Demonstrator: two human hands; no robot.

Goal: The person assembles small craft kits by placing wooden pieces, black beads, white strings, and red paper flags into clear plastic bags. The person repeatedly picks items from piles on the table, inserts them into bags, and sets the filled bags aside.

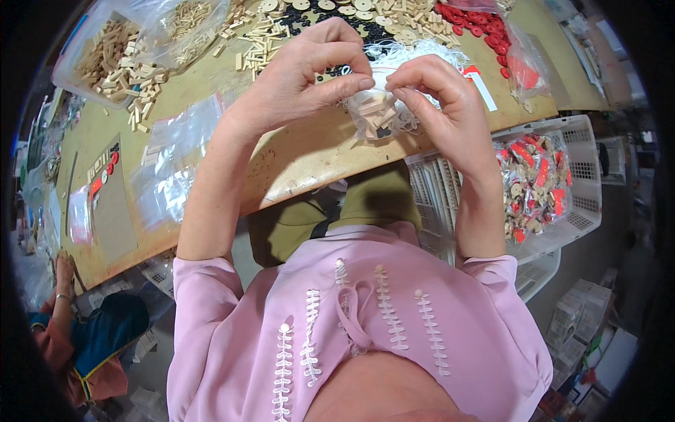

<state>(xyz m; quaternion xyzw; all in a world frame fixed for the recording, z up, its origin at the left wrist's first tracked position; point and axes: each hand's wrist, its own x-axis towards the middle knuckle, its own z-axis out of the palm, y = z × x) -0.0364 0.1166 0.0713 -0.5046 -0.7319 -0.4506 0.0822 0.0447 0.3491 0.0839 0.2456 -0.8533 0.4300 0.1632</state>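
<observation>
My left hand and my right hand pinch the top of a small clear plastic bag filled with little wooden sticks, held just above the wooden table. Thumb and forefinger of each hand meet at the bag's mouth, side by side. White string lies on the table behind the bag. Loose wooden sticks and wooden discs are scattered beyond my hands.
Red pieces lie at the far right of the table. A clear tub of wooden blocks stands far left, with empty plastic bags near it. A white basket holds filled packets at my right. Another person sits lower left.
</observation>
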